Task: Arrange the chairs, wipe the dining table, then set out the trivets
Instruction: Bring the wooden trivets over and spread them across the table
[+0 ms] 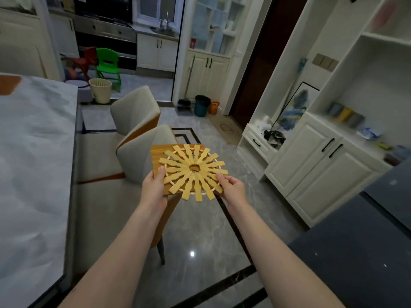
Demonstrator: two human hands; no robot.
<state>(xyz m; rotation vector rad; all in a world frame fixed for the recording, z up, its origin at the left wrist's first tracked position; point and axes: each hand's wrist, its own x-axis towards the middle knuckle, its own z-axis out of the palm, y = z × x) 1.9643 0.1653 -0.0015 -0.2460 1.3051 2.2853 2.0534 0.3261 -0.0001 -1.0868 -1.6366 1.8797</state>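
Beside the grey marble desk (33,152), both hands, left (154,182) and right (233,187), pinch opposite rims of a light, stiff sunburst bamboo-slat trivet (193,172) stacked on a square wooden trivet (159,156), probably best carried flat.

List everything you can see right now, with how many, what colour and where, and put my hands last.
round slatted wooden trivet: one, yellow, held in both hands, on top
square wooden trivet: one, brown, under the round one
grey marble dining table: one, left
grey padded dining chairs: two, orange-backed, beside the table
green plastic child's chair: one, kitchen doorway
cream waste basket: one, near the green chair
teal bin: one, by the white cabinet
dark counter: one, lower right
hands: left and right, each gripping the trivets' edge
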